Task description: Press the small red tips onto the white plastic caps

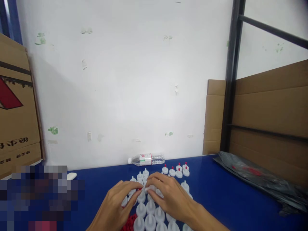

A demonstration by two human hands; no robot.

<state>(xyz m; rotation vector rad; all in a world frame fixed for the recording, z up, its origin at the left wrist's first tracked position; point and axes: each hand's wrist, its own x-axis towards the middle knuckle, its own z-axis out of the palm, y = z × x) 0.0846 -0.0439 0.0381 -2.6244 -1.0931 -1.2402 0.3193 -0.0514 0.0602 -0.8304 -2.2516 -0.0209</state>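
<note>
My left hand is closed in a pinch on a small red tip cap, only partly visible between thumb and finger. Close beside it, my right hand grips a white nozzle cap, mostly hidden by the fingers. The fingertips of both hands nearly meet. Under and around them, several white nozzle caps stand upright with bare tips. A pile of loose red tip caps lies below my left hand. Behind my right hand stand several white caps with red tips.
A clear water bottle lies on its side at the back of the blue table, near the wall. Dark plastic bags lie at right, beside a black metal frame and cardboard. A cardboard box stands at left.
</note>
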